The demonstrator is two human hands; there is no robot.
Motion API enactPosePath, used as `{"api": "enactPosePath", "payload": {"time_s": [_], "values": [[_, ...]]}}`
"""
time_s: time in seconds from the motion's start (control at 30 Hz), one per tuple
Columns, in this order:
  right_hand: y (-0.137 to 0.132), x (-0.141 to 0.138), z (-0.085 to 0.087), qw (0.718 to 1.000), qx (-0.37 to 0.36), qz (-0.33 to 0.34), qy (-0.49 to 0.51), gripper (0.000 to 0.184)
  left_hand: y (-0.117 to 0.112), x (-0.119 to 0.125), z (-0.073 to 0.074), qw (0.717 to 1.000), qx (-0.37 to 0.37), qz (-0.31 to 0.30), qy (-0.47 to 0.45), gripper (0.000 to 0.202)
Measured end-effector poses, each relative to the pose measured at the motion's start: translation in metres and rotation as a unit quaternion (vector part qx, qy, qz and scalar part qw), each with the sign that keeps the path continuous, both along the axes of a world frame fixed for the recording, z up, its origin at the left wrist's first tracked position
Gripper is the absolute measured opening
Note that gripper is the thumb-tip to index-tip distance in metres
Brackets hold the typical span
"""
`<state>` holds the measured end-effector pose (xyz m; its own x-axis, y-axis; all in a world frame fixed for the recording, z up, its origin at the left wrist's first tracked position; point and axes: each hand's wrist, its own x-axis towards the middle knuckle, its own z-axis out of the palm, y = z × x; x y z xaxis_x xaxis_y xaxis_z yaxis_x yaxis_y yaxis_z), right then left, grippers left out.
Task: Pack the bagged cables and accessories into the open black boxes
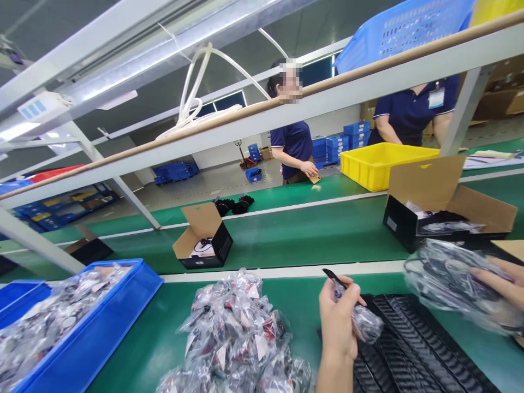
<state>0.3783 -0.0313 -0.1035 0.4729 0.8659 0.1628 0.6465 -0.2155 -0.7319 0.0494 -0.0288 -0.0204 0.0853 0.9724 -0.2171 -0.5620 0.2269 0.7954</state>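
Observation:
My left hand is closed around a small clear plastic bag and a thin black strip whose tip sticks out above the fingers. The bag's contents are hard to make out. At the right edge my right hand grips a clear plastic bag with what look like coiled cables inside; part of this hand is cut off. Below both hands lies a row of black ribbed pieces. Left of my left hand is a heap of small clear bags with red and white bits inside.
An open black box and a larger one with bagged items stand on the green conveyor. Left is a blue bin of bagged parts. A yellow crate and two people are across the line. A shelf rail crosses overhead.

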Motion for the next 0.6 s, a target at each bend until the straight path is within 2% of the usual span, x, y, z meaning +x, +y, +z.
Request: {"api": "enactPosePath", "payload": {"time_s": [0.07, 0.1, 0.17, 0.23, 0.3, 0.4, 0.47, 0.53, 0.6], "values": [[0.0, -0.027, 0.029, 0.979, -0.027, -0.021, 0.2, 0.049, -0.003, 0.007, -0.003, 1.0, -0.017, -0.01, 0.018, 0.052], [0.0, -0.044, 0.045, 0.952, -0.042, -0.033, 0.3, 0.055, -0.005, 0.01, -0.003, 0.999, -0.021, -0.023, 0.021, 0.056], [0.001, -0.081, 0.074, 0.904, -0.067, -0.029, 0.422, 0.06, -0.008, 0.017, -0.002, 0.998, -0.035, -0.056, 0.006, 0.06], [0.004, -0.112, 0.096, 0.886, -0.084, 0.008, 0.456, 0.06, -0.01, 0.02, 0.002, 0.995, -0.057, -0.076, -0.036, 0.062], [0.011, -0.132, 0.107, 0.904, -0.078, 0.068, 0.416, 0.06, -0.009, 0.019, 0.007, 0.993, -0.078, -0.056, -0.072, 0.062], [0.026, -0.146, 0.104, 0.953, -0.005, 0.153, 0.26, 0.069, -0.004, 0.011, 0.01, 0.994, -0.078, 0.022, -0.073, 0.057], [0.037, -0.148, 0.094, 0.964, 0.021, 0.182, 0.193, 0.08, -0.001, 0.004, 0.01, 0.994, -0.072, 0.058, -0.055, 0.056], [0.048, -0.147, 0.081, 0.955, -0.007, 0.211, 0.208, 0.081, 0.001, -0.002, 0.01, 0.994, -0.069, 0.067, -0.045, 0.055], [0.059, -0.143, 0.07, 0.921, -0.074, 0.252, 0.286, 0.068, 0.002, -0.005, 0.012, 0.994, -0.074, 0.065, -0.048, 0.055]]}}
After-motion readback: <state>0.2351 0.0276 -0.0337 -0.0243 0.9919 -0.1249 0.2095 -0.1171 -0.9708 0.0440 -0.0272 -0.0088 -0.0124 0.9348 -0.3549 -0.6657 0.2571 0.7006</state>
